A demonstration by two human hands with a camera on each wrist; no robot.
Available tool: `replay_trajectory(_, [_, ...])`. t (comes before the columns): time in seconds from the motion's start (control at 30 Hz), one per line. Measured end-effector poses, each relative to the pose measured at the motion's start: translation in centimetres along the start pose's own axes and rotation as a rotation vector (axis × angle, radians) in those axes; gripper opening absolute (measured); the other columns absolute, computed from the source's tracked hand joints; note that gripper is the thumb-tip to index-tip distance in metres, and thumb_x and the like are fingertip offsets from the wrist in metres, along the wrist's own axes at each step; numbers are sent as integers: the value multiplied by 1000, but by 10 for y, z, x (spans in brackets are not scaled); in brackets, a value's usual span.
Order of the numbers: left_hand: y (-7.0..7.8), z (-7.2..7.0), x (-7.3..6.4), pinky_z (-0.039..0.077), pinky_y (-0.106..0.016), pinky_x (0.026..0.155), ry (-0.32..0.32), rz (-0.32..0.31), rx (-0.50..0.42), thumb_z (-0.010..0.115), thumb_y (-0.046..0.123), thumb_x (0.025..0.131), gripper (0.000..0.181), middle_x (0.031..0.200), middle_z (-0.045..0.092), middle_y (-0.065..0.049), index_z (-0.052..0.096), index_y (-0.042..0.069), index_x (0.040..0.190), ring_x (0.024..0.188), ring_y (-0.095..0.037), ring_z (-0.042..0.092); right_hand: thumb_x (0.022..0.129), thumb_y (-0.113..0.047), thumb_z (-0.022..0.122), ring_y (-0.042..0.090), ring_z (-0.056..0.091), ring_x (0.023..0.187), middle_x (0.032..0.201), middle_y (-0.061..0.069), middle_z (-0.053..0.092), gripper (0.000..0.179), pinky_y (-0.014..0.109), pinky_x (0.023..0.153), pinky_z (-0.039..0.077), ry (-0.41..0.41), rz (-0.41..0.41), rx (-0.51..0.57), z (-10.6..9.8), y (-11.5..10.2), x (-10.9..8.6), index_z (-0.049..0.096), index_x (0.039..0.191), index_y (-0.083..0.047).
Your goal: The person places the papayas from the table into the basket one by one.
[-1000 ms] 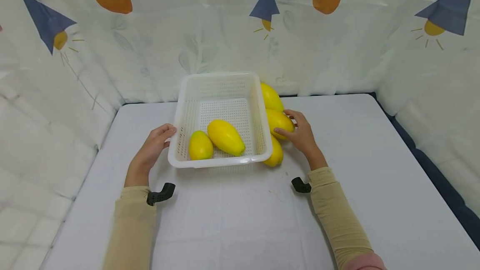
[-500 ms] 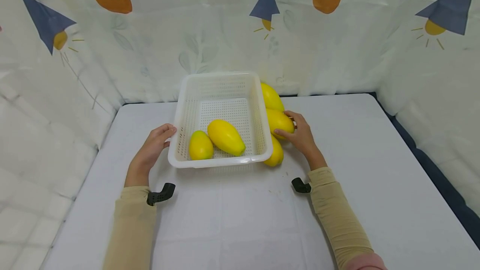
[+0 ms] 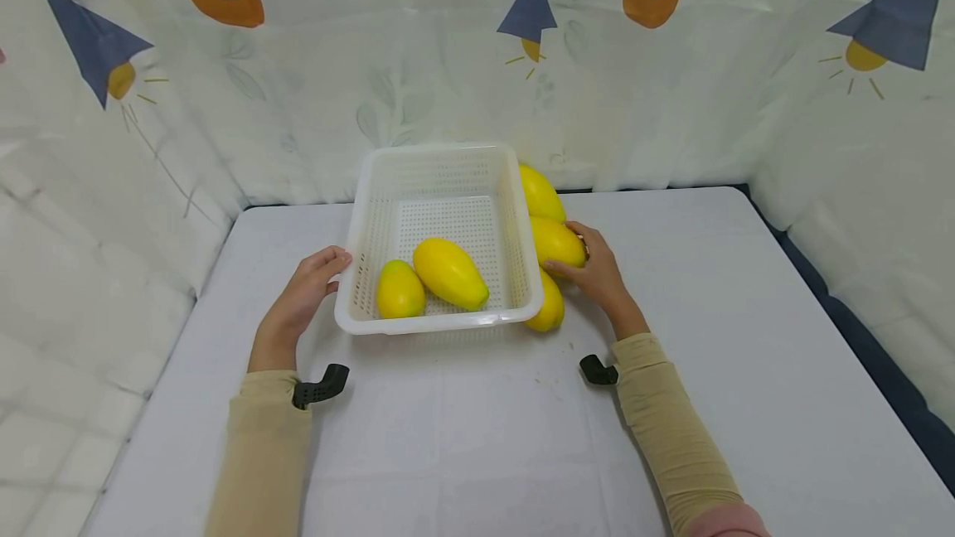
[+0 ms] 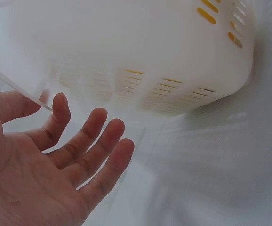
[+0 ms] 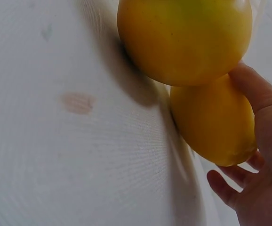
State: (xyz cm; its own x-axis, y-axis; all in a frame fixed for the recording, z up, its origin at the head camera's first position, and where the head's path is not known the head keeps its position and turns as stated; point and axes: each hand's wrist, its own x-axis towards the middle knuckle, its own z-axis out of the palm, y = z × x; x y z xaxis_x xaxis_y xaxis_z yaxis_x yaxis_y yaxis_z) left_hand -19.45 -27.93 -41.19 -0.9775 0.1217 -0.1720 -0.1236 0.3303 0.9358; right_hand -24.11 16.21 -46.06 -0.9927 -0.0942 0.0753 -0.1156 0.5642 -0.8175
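Observation:
My left hand (image 3: pixel 302 292) pinches the left rim of a white perforated plastic basket (image 3: pixel 358 214) between thumb and index; the other fingers spread loosely below the wall in the left wrist view. Two yellow papayas with greenish tips lie inside, a small papaya (image 3: pixel 399 290) and a longer papaya (image 3: pixel 449 273). My right hand (image 3: pixel 597 272) grips the middle papaya (image 3: pixel 558 244) outside the basket's right wall, thumb on the near side and fingers behind. Another papaya (image 3: pixel 540 195) lies beyond it, and a front papaya (image 3: pixel 548 305) is partly hidden by the basket.
A white cloth covers the table (image 3: pixel 462 437), with small brown specks in front of the right hand. A patterned curtain (image 3: pixel 448 65) closes off the back and sides. Black camera mounts (image 3: pixel 322 385) stick out from both wrists.
My right hand's fingers have closed slightly more around the middle papaya. The left hand and the basket have stayed in place.

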Motion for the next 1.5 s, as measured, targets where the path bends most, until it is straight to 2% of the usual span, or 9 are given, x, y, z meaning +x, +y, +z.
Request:
replay_trajectory(0.53, [1, 0, -1, 32, -40, 102, -4, -5, 2, 41, 46, 101, 48, 121, 51, 0, 49, 2, 117, 119, -15, 39, 77, -59, 72, 30, 42, 127, 149, 9, 38, 88, 50, 109, 35, -5, 19, -8, 2, 0, 0, 35, 147, -23])
replay_trajectory(1.0, [1, 0, -1, 33, -38, 101, -5, 4, 3, 41, 44, 102, 48, 119, 51, 3, 48, 0, 117, 118, -13, 41, 81, -54, 71, 30, 43, 126, 148, 8, 40, 81, 50, 108, 35, 14, 18, -22, 2, -2, -1, 36, 147, -23])
replay_trajectory(1.5, [1, 0, -1, 33, -40, 103, -4, 0, 21, 39, 45, 102, 50, 123, 51, -2, 47, -1, 120, 118, -14, 41, 82, -51, 71, 30, 43, 126, 147, 8, 40, 78, 51, 109, 35, 41, 4, -33, -3, -9, -3, 37, 146, -23])
